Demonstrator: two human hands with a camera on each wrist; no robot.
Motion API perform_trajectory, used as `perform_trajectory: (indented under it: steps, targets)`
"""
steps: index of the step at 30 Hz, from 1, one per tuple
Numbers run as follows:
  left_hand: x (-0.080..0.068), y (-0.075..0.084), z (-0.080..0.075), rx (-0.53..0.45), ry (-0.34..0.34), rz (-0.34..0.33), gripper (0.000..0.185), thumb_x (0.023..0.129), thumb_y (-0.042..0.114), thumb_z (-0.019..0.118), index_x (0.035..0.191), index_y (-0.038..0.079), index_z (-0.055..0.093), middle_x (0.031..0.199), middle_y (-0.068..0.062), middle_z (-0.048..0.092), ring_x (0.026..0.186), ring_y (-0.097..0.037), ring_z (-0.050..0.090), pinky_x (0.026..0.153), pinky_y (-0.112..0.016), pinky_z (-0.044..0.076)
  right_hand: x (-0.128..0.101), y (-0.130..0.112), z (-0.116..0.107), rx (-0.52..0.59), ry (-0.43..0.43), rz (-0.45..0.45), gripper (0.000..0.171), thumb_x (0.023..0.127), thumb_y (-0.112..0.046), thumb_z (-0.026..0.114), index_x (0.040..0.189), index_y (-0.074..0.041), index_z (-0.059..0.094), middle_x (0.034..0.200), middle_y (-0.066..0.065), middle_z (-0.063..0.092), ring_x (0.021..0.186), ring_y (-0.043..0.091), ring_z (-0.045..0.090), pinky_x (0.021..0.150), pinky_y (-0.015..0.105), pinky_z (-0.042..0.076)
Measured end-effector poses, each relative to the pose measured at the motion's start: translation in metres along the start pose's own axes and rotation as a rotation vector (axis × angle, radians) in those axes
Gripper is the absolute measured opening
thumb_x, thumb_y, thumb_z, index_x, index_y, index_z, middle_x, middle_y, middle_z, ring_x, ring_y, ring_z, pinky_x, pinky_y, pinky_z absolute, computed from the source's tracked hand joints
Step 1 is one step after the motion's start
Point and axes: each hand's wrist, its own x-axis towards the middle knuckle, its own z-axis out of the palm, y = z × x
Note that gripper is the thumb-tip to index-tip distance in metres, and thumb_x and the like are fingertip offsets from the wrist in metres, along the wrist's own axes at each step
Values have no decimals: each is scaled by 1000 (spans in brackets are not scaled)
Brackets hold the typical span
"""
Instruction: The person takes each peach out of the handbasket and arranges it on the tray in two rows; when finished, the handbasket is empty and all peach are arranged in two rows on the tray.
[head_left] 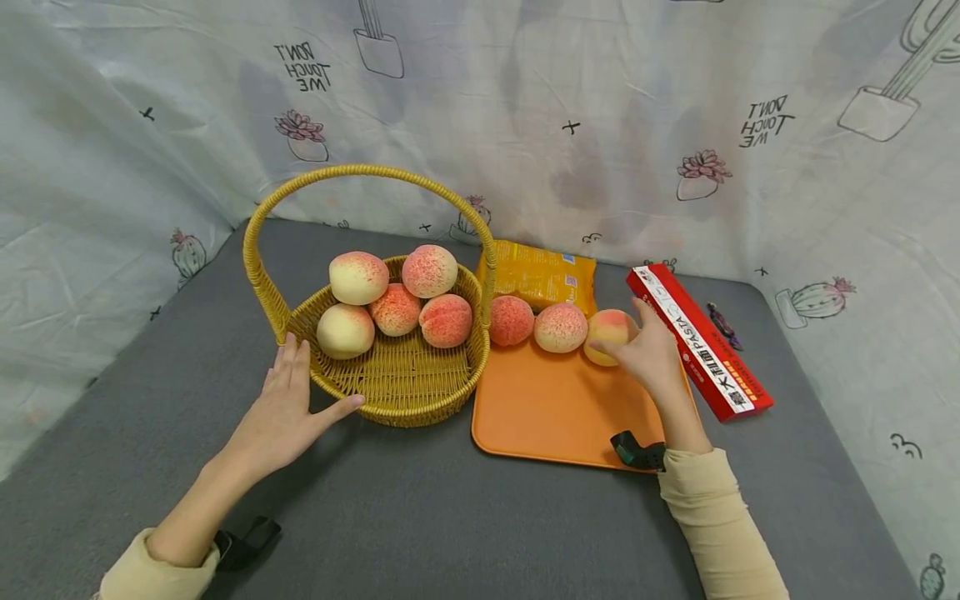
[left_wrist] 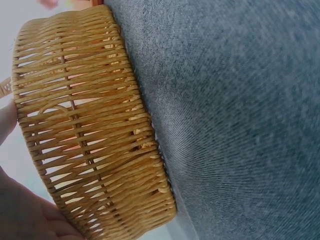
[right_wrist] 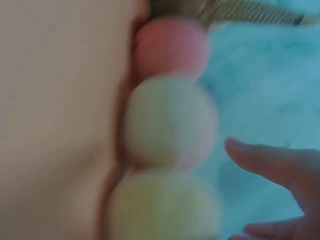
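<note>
**Peach transfer: five in basket, three on tray**

All positions are given relative to the wicker basket (head_left: 397, 367).

1. Left hand (head_left: 281, 412): rests flat against the near-left outer wall of the basket, fingers straight, thumb spread along the lower rim. It grips nothing. The left wrist view shows the woven wall (left_wrist: 95, 135) close up, standing on the grey worktop (left_wrist: 240, 125).

2. Basket contents: five peaches (head_left: 395, 308) lie inside, grouped toward the far side under the arched handle (head_left: 360, 172). The near part of the basket floor is bare.

3. Orange tray (head_left: 555, 408): lies directly right of the basket, its edge touching or nearly touching the wall. Three peaches sit in a row along its far edge. The first (head_left: 512, 320) is just beside the basket, the second (head_left: 560, 327) next to it.

4. Right hand (head_left: 651, 354): closes around the third peach (head_left: 606, 329), the one farthest from the basket, fingers curled over its right side. The peach appears not yet lifted. The right wrist view is blurred; it shows only the row of three peaches (right_wrist: 170, 120) and fingertips (right_wrist: 265, 160).

5. Farther right of the basket: a yellow packet (head_left: 542, 277) behind the tray and a red pasta box (head_left: 697, 342) beyond the right hand.

Progress judgement: if the peaches are going into the basket, five are in, three remain on the tray, and one of these is being taken.
</note>
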Motion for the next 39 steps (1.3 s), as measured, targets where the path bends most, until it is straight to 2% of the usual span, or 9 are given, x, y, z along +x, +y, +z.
perform_trajectory:
  steps: [3, 6, 10, 17, 23, 28, 31, 34, 39]
  targets:
    - [0, 0, 1, -1, 1, -1, 113, 91, 64, 53, 149, -12, -7, 155, -28, -20, 143, -43, -14, 113, -62, 5, -8, -23, 0, 155, 91, -113, 71, 83, -16, 79, 142, 5, 45, 143, 23, 47, 133, 37, 43, 108, 48, 37]
    - [0, 0, 1, -3, 4, -2, 113, 91, 64, 53, 149, -12, -7, 155, -28, -20, 143, -43, -14, 114, -61, 4, -16, -46, -1, 321, 80, -218, 56, 84, -7, 76, 134, 5, 55, 135, 21, 55, 128, 32, 50, 106, 40, 40]
    - [0, 0, 0, 0, 9, 3, 113, 91, 64, 53, 149, -12, -6, 155, -28, -19, 143, -43, -14, 114, -61, 5, -22, -73, 4, 416, -102, -313, 48, 84, -2, 75, 129, 5, 60, 129, 19, 60, 121, 32, 56, 101, 33, 45]
    - [-1, 0, 1, -2, 11, 10, 112, 91, 64, 52, 149, -13, -6, 155, -27, -19, 143, -42, -14, 113, -62, 5, -22, -101, 38, 612, -489, -446, 47, 85, 6, 70, 130, 12, 56, 128, 28, 57, 120, 40, 55, 101, 44, 46]
    - [-1, 0, 1, -2, 13, 14, 112, 92, 64, 51, 149, -13, -5, 155, -28, -19, 143, -43, -13, 113, -62, 6, -21, -124, 70, 496, -530, -499, 56, 87, -2, 72, 138, 5, 51, 138, 20, 53, 127, 32, 51, 104, 38, 43]
    - [-1, 0, 1, 1, 15, 11, 112, 91, 64, 51, 149, -13, -5, 155, -28, -18, 143, -43, -13, 113, -62, 6, -15, -156, 87, 351, -486, -417, 67, 87, -14, 75, 145, -3, 45, 145, 12, 48, 131, 27, 47, 106, 35, 42]
    - [-2, 0, 1, 1, 14, 12, 112, 91, 64, 51, 149, -14, -5, 155, -28, -18, 143, -43, -14, 113, -63, 6, -7, -174, 95, 250, -455, -337, 74, 86, -19, 77, 149, -6, 40, 150, 10, 42, 106, 29, 60, 93, 34, 48]
    - [-2, 0, 1, 0, 13, 13, 112, 92, 64, 51, 149, -14, -5, 155, -28, -19, 143, -43, -14, 113, -63, 6, 4, -188, 103, 168, -405, -280, 79, 85, -21, 77, 151, -8, 35, 151, 11, 39, 103, 32, 60, 90, 39, 49]
    - [-2, 1, 0, 0, 15, 16, 112, 92, 64, 52, 149, -13, -5, 155, -28, -18, 143, -44, -13, 113, -62, 6, 23, -199, 118, 140, -356, -212, 82, 85, -19, 76, 152, -6, 30, 154, 11, 33, 137, 28, 38, 106, 41, 40]
